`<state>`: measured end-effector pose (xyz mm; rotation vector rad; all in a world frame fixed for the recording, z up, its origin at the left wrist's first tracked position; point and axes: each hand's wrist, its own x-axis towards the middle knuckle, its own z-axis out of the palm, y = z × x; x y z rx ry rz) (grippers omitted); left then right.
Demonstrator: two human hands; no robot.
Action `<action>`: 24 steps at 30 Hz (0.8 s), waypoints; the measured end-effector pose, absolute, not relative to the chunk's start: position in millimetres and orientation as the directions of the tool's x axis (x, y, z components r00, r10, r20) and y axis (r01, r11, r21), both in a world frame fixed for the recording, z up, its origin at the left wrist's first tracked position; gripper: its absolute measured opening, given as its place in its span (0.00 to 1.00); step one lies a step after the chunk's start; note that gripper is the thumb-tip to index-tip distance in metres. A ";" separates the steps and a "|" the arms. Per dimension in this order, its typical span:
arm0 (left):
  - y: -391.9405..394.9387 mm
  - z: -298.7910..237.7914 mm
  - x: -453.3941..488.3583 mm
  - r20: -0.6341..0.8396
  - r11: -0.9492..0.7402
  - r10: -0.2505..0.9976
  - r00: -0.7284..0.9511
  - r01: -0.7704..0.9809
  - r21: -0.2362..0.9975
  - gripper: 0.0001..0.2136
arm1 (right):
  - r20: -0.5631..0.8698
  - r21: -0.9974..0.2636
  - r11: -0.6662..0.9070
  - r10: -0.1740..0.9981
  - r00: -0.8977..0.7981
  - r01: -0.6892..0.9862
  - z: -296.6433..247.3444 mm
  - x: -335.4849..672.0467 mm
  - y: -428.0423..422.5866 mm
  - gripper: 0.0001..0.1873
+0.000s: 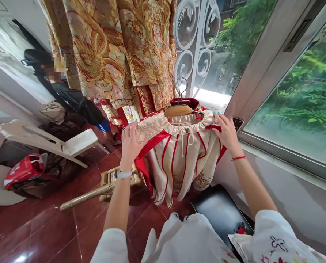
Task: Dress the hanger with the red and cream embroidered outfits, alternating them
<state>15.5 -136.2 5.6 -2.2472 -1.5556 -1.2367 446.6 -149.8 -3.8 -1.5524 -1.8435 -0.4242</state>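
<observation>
A cream costume top (183,157) with red piping, gold embroidery and a tied drawstring neckline hangs in front of me. It sits on a wooden hanger (179,110) whose metal hook shows above the collar. My left hand (131,144) is closed over the left shoulder of the top, by the embroidered part and a red band. On the other side, my right hand (227,131) pinches the right shoulder beside the gathered neck. Between the two hands the cloth is spread wide, its lower panels hanging in folds.
Gold brocade robes (102,51) hang behind the top. To the right is a framed window (297,84); below it lies a black glossy surface (218,204). A bamboo stool (108,186), a white chair (80,142) and a red bag (26,170) are at left, near another person (69,95).
</observation>
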 end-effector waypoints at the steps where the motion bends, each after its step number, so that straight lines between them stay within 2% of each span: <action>1: -124.6 3.9 16.6 0.672 -0.451 0.730 0.129 0.829 0.331 0.31 | 0.690 -0.173 0.233 0.722 -0.051 0.957 -6.1 445.2 -141.9 0.30; 7: -93.9 -11.8 20.0 0.710 -0.409 0.705 0.006 0.820 0.400 0.17 | 0.802 -0.116 0.227 0.596 -0.043 0.967 -15.0 439.9 -119.7 0.22; 13: -77.6 -8.0 7.5 0.703 -0.482 0.710 0.040 0.755 0.444 0.14 | 0.809 -0.109 0.238 0.585 -0.053 0.965 11.2 445.2 -118.4 0.22; 16: -64.0 -13.6 1.6 0.673 -0.470 0.738 -0.049 0.679 0.564 0.12 | 0.813 -0.130 0.237 0.581 -0.033 0.963 22.7 442.1 -122.2 0.22; 19: -60.0 -28.7 7.8 0.637 -0.451 0.758 -0.138 0.595 0.665 0.14 | 0.778 -0.175 0.290 0.627 -0.048 0.941 22.3 441.0 -127.7 0.21; 21: -68.3 -46.2 17.7 0.640 -0.461 0.743 -0.198 0.543 0.702 0.15 | 0.734 -0.213 0.320 0.676 -0.065 0.923 15.9 445.7 -132.9 0.26; 24: -95.3 -86.4 31.5 0.602 -0.445 0.742 -0.293 0.456 0.771 0.25 | 0.686 -0.304 0.322 0.727 -0.029 0.897 0.2 457.9 -145.6 0.36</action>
